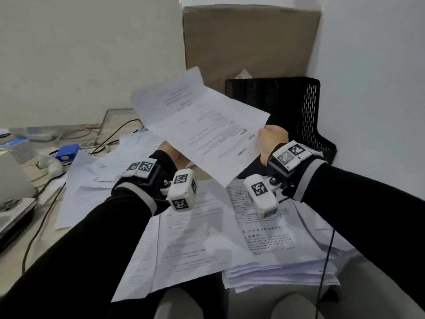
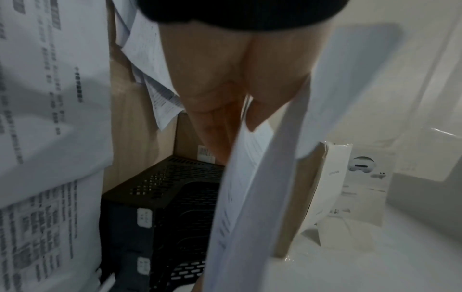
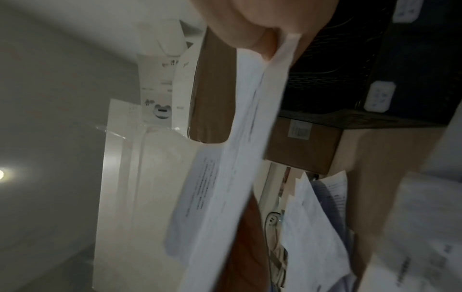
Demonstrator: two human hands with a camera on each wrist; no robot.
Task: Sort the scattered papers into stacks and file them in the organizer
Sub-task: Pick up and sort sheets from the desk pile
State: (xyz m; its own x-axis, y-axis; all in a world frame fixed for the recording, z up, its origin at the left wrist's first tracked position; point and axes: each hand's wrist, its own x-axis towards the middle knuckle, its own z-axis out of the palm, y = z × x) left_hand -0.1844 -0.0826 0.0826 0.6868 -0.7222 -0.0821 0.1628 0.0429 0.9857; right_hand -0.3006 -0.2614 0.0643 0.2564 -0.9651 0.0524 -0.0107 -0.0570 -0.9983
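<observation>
A large brown cardboard sheet (image 1: 250, 40) is seen at upper centre, with the black perforated metal organizer (image 1: 299, 107) standing below it at centre right. Stacked white printed papers (image 1: 264, 245) are spread over the surface at lower centre. Above them, at frame centre, a creased white printed sheet (image 1: 207, 132) is held aloft: its right edge is pinched by the right hand (image 1: 273, 139), its underside gripped by fingers of the left hand (image 1: 170, 153).

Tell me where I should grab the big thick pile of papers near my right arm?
Probably by the thick paper stack's near edge, coming from your side with both hands. That edge overhangs the desk toward your lap, so fingers could slide under and thumbs press on top. It looks too thick and loose for one hand.
</observation>
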